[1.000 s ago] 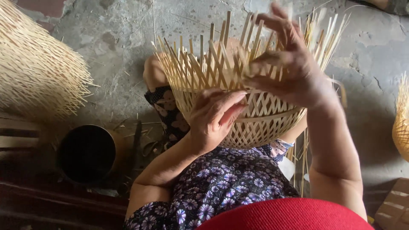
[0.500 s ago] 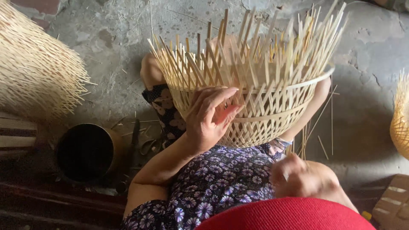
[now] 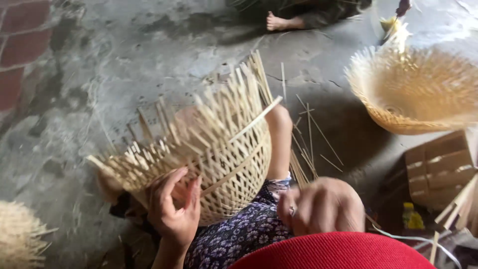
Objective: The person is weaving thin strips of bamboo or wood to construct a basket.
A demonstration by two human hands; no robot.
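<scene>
Red rounded brim [image 3: 333, 251]: sat at the bottom edge, nearest the camera, hiding part of the lap.
Right hand [image 3: 322, 206]: hovered just above the brim, blurred, fingers curled in; I could not tell whether its grip held anything. It was off the basket, to its right.
Left hand [image 3: 174, 211]: pressed against the lower left wall of the basket, fingers spread and its grip closed over the weave, seemingly to steady the tilted work.
Half-woven pale bamboo basket [image 3: 219, 159]: rested on the lap over the dark flowered cloth [image 3: 239, 236], tipped left, open mouth toward the far left, so the loose upright strips [image 3: 164, 149] fanned outward within reach.
Bare knee [image 3: 280, 134]: rose just behind the basket's right wall, propping it.
Loose thin bamboo slivers [image 3: 308, 144]: lay scattered on the grey concrete floor [image 3: 149, 60] to the right of the knee.
Brown wooden crate [image 3: 438, 169]: stood at the right edge, crowding that side.
Second pale woven basket [image 3: 418, 94]: sat beyond the crate, upper right.
Another pale basket [image 3: 20, 239]: showed at the lower left corner.
Open room: bare floor lay ahead and to the left.
Another person's bare foot [image 3: 284, 22]: rested at the far top edge.
</scene>
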